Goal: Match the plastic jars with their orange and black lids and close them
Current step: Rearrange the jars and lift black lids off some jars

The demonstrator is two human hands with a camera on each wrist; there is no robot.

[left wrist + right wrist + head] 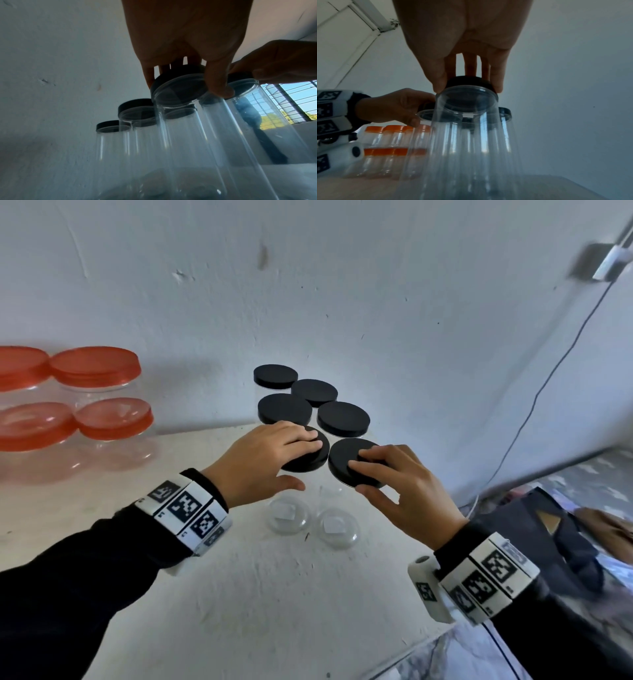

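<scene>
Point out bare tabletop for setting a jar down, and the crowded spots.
Free: near tabletop between the sleeves, and the strip between the orange-lidded jars and left hand. Crowded: black-lidded jars packed by the wall, right hand on the nearest.

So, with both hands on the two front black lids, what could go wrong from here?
1. The clear jars are tall and stand close together; twisting with the left hand or right hand could tip one into its neighbours.
2. Each hand holds only a black lid, nothing steadies the jar body, so a jar may spin instead of closing.
3. A falling jar might reach the stacked orange-lidded jars.
</scene>
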